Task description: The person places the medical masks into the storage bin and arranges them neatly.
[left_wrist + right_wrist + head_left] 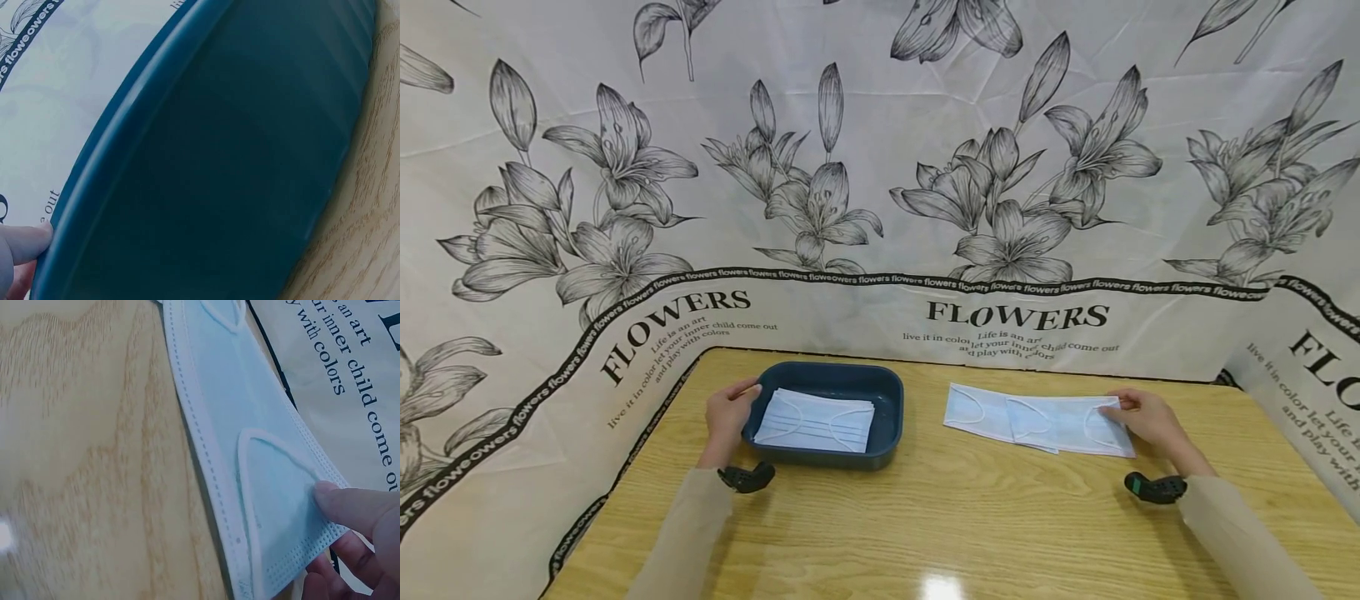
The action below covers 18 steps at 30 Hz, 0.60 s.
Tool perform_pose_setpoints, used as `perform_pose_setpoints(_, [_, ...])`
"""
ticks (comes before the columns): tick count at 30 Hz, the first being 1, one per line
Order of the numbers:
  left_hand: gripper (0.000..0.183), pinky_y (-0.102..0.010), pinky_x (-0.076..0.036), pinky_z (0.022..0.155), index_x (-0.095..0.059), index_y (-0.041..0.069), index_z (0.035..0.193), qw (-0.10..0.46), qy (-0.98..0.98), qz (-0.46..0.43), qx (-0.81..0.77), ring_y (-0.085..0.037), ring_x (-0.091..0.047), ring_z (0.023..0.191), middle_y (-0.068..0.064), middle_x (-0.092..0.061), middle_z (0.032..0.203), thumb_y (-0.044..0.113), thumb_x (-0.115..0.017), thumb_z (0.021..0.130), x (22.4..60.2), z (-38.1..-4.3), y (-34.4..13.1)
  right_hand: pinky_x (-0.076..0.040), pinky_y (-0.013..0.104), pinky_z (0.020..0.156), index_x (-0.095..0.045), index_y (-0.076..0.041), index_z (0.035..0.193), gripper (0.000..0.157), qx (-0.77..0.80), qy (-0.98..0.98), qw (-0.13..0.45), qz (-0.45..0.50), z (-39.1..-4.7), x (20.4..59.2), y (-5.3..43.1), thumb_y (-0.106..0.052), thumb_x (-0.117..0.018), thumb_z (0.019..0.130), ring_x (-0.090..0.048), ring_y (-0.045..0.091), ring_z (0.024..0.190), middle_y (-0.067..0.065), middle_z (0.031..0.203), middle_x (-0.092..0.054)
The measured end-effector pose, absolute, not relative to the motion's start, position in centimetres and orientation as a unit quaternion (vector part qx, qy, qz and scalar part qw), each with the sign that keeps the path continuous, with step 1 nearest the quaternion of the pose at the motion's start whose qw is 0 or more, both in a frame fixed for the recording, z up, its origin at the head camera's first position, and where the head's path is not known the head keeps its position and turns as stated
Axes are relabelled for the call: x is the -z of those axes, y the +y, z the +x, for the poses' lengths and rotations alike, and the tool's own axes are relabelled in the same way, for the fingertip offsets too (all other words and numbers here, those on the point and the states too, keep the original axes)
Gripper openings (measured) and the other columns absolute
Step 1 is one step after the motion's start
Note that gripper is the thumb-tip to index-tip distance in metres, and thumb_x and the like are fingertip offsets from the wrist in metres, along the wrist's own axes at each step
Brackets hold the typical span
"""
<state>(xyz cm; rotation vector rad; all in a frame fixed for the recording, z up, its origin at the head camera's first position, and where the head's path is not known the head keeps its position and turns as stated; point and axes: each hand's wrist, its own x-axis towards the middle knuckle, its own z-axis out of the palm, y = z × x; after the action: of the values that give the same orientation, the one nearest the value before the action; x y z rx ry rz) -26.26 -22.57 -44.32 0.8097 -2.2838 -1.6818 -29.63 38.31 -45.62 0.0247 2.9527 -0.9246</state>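
A dark blue plastic basin (pixel 823 458) stands at the left with a stack of light blue face masks (pixel 816 423) inside. My left hand (pixel 727 417) grips the basin's left rim; up close in the left wrist view, thumb (pixel 28 242) and a finger sit at the rim. On the right, my right hand (pixel 1150 419) pinches the end of a face mask (pixel 1078 427), thumb on top near the ear loop and fingers beneath. Another mask (pixel 973 410) lies to its left, partly overlapped by it. The ear loop (pixel 247 487) of the pinched mask shows in the right wrist view.
A wooden table (pixel 880 525) carries everything. Behind it and along both sides hangs a white cloth (pixel 850 317) printed with flowers and lettering. Each wrist wears a black device, one on the left (pixel 748 477) and one on the right (pixel 1153 488).
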Motion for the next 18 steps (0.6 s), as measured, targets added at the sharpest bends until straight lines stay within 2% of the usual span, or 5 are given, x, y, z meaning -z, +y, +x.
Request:
perform_pose_setpoints(7, [0.034, -0.048, -0.041, 0.104, -0.063, 0.002, 0.124, 0.099, -0.760, 0.272, 0.582, -0.035, -0.051, 0.121, -0.022, -0.055, 0.133, 0.017, -0.061, 0.093, 44.8, -26.6, -22.8, -0.046, 0.053, 0.082, -0.046, 0.017, 0.126, 0.063, 0.291, 0.956, 0.045, 0.004, -29.1, 44.9, 38.8, -0.040, -0.046, 0.100, -0.050, 0.048, 0.106, 0.041, 0.122, -0.048])
perform_pose_setpoints(12, [0.034, -0.048, -0.041, 0.104, -0.064, 0.002, 0.124, 0.094, -0.758, 0.272, 0.585, -0.036, -0.050, 0.122, -0.021, -0.054, 0.134, 0.017, -0.061, 0.093, 44.9, -26.7, -22.9, -0.050, 0.039, 0.072, -0.047, 0.017, 0.127, 0.061, 0.295, 0.955, 0.039, -0.004, -28.3, 44.0, 38.8, -0.038, -0.041, 0.102, -0.054, 0.044, 0.101, 0.041, 0.122, -0.048])
perform_pose_setpoints(15, [0.034, -0.049, -0.040, 0.105, -0.064, 0.003, 0.124, 0.092, -0.757, 0.274, 0.586, -0.036, -0.049, 0.124, -0.020, -0.054, 0.135, 0.017, -0.061, 0.093, 45.0, -26.7, -23.0, -0.048, 0.031, 0.065, -0.050, 0.017, 0.124, 0.057, 0.296, 0.955, 0.027, -0.009, -27.8, 43.4, 38.6, -0.035, -0.042, 0.102, -0.058, 0.039, 0.094, 0.040, 0.118, -0.052])
perform_pose_setpoints(18, [0.034, -0.049, -0.038, 0.107, -0.064, 0.004, 0.124, 0.091, -0.755, 0.279, 0.586, -0.036, -0.048, 0.127, -0.019, -0.054, 0.136, 0.017, -0.062, 0.093, 45.2, -26.8, -23.0, -0.047, 0.030, 0.064, -0.051, 0.017, 0.122, 0.055, 0.298, 0.954, 0.015, -0.012, -27.3, 42.9, 38.5, -0.034, -0.043, 0.102, -0.060, 0.039, 0.093, 0.039, 0.116, -0.055])
